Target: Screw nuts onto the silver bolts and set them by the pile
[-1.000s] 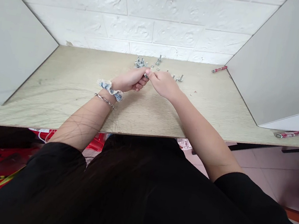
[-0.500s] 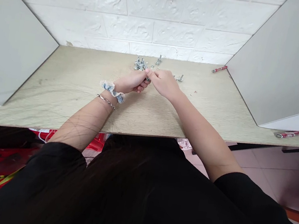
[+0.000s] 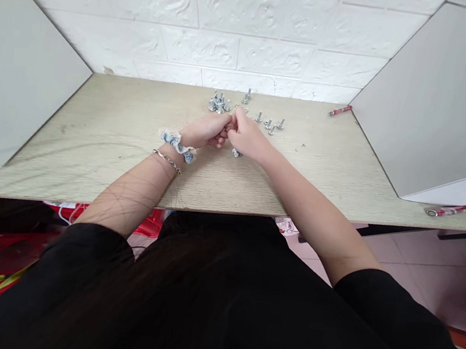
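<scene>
My left hand (image 3: 212, 129) and my right hand (image 3: 248, 134) meet above the table, fingertips pressed together. Both are closed, and whatever is pinched between them is hidden by the fingers. A metal bolt (image 3: 236, 153) shows just below my right hand, its round end facing me; I cannot tell whether it lies on the wood or touches the hand. Beyond my left hand stands a cluster of silver bolts (image 3: 219, 103), most with shanks up. Several more bolts (image 3: 272, 129) stand to the right of my right hand, and two bolts (image 3: 246, 96) sit near the wall.
The pale wooden table (image 3: 126, 130) runs up to a white brick-pattern wall (image 3: 220, 17). Grey panels stand at the left (image 3: 17, 69) and right (image 3: 421, 97). One red pen-like item (image 3: 339, 111) lies by the right panel, another red item (image 3: 448, 211) near the front edge.
My right hand has turned and its fingers have curled in more. A bolt now shows below it, where bare wood was. Bolts to the right that the hand covered are visible.
</scene>
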The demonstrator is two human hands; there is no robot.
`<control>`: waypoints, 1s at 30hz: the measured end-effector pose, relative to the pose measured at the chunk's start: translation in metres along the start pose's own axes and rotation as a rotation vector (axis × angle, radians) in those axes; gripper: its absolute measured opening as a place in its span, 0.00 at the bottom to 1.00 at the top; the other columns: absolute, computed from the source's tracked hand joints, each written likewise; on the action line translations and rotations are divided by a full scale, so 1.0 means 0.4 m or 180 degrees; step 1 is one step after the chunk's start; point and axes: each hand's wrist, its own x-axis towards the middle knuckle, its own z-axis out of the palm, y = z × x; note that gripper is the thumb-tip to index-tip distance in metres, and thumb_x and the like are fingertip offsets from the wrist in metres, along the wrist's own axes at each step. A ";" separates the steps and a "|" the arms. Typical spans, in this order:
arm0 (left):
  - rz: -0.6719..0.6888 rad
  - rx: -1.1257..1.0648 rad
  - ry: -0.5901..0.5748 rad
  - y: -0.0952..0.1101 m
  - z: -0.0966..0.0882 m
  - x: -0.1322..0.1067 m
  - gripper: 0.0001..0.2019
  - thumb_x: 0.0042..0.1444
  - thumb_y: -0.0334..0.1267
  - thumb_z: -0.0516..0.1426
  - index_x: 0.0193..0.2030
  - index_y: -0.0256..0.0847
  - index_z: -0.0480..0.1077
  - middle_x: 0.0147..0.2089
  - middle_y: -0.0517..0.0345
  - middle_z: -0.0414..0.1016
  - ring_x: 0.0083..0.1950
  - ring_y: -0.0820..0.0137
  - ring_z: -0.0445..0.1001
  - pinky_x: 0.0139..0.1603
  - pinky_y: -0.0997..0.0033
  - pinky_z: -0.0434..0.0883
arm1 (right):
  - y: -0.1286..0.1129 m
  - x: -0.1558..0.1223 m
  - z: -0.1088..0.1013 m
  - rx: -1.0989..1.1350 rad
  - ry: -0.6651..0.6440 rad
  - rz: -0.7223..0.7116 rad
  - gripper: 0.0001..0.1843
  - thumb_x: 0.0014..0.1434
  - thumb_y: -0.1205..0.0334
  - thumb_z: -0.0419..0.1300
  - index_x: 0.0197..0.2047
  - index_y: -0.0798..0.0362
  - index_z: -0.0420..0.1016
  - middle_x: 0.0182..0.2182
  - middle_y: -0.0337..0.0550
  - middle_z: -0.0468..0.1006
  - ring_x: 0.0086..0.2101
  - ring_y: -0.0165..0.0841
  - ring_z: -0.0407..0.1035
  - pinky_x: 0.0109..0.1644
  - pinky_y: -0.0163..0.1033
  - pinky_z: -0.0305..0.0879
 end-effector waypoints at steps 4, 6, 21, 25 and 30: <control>-0.0173 -0.0029 0.0189 -0.014 -0.004 0.018 0.14 0.59 0.34 0.46 0.21 0.40 0.59 0.21 0.61 0.59 0.20 0.78 0.60 0.28 0.72 0.62 | 0.007 -0.003 0.036 -0.0078 0.0047 0.0059 0.08 0.57 0.72 0.48 0.39 0.51 0.60 0.32 0.43 0.72 0.34 0.35 0.66 0.40 0.41 0.63; -0.0160 -0.0008 0.0219 -0.018 -0.009 0.024 0.14 0.58 0.34 0.47 0.21 0.40 0.60 0.21 0.60 0.61 0.20 0.78 0.61 0.29 0.72 0.64 | 0.005 -0.004 0.043 -0.0172 0.0105 0.0109 0.06 0.59 0.70 0.47 0.39 0.52 0.60 0.34 0.45 0.73 0.35 0.36 0.67 0.40 0.41 0.63; 0.0779 0.2826 -0.0617 -0.001 0.005 -0.017 0.19 0.44 0.47 0.61 0.42 0.39 0.74 0.41 0.52 0.77 0.40 0.64 0.73 0.38 0.69 0.66 | 0.025 0.030 -0.018 -0.0366 0.0238 0.0674 0.12 0.61 0.64 0.44 0.26 0.50 0.58 0.27 0.41 0.71 0.32 0.35 0.64 0.36 0.39 0.56; 0.0894 0.2747 -0.0419 -0.011 0.007 -0.002 0.10 0.45 0.40 0.61 0.35 0.38 0.75 0.35 0.55 0.77 0.36 0.67 0.73 0.37 0.69 0.66 | 0.023 0.030 -0.021 -0.0539 0.0149 0.0729 0.09 0.58 0.64 0.48 0.25 0.51 0.59 0.28 0.41 0.72 0.31 0.34 0.64 0.36 0.38 0.56; 0.1078 0.1899 -0.0041 -0.016 -0.018 0.010 0.06 0.49 0.36 0.60 0.26 0.36 0.74 0.23 0.59 0.72 0.28 0.73 0.69 0.33 0.71 0.65 | 0.025 0.029 -0.026 -0.0623 0.0103 0.0872 0.13 0.61 0.58 0.47 0.27 0.52 0.64 0.33 0.45 0.76 0.35 0.36 0.67 0.40 0.39 0.60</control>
